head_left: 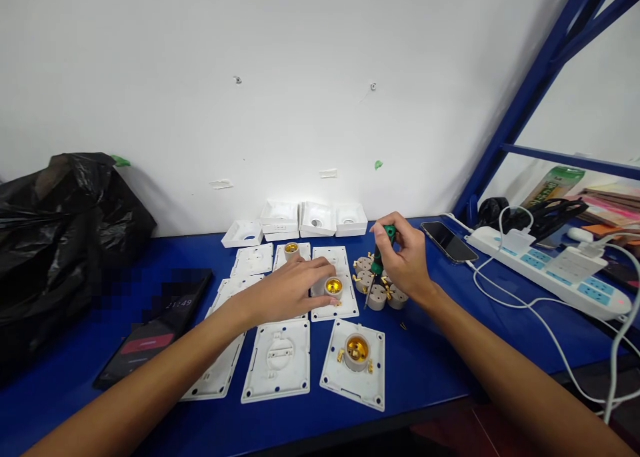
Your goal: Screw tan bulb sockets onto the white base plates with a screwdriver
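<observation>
My right hand (403,254) is wrapped round the green handle of a screwdriver (384,244), its thin shaft pointing down beside several loose lamp sockets (377,297) with brass terminals. Thumb and fingers of my left hand (300,287) close round a lamp socket (333,288) with a gold-coloured inside, seated on a white square plate (345,307). Nearer me, a tilted white plate (333,380) carries another lamp socket (357,352). A third seated socket (291,249) shows behind my left hand. To the left lies a bare white plate (275,377) with a round moulded seat.
White box-shaped covers (317,218) are stacked against the wall. A black plastic bag (75,217) and a dark tablet (155,337) lie left. At right are a phone (449,242), a power strip (545,267) with white cables, and a blue metal frame (530,87). Small screws (403,326) lie nearby.
</observation>
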A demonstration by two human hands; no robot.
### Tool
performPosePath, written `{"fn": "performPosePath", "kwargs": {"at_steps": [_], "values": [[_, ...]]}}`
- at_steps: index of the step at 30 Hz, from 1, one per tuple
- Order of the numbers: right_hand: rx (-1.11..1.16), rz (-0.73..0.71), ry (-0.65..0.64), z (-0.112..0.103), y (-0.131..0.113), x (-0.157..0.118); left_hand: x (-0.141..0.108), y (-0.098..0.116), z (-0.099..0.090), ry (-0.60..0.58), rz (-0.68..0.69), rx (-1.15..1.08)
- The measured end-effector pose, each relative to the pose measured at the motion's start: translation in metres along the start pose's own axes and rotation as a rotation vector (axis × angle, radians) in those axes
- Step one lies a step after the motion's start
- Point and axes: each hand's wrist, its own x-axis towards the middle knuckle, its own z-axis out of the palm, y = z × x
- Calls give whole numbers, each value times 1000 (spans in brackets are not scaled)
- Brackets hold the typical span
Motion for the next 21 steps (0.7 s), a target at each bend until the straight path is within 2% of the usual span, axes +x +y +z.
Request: {"fn": "performPosePath", "kwargs": {"at_steps": [4, 7, 10, 15, 21], "values": [[-8, 9, 4, 0, 0, 0, -4, 8, -15, -50, -80, -133], [-10, 9, 3, 0, 1, 0, 5, 4, -17, 65, -127, -159], [-12, 5, 5, 0, 2, 0, 17, -6, -10, 171, -115, -62], [-12, 10, 1, 0, 1, 0, 18, -16, -1, 62, -135, -48], [-5, 18, -6, 0, 0, 0, 9, -13, -17, -38, -123, -175]]}}
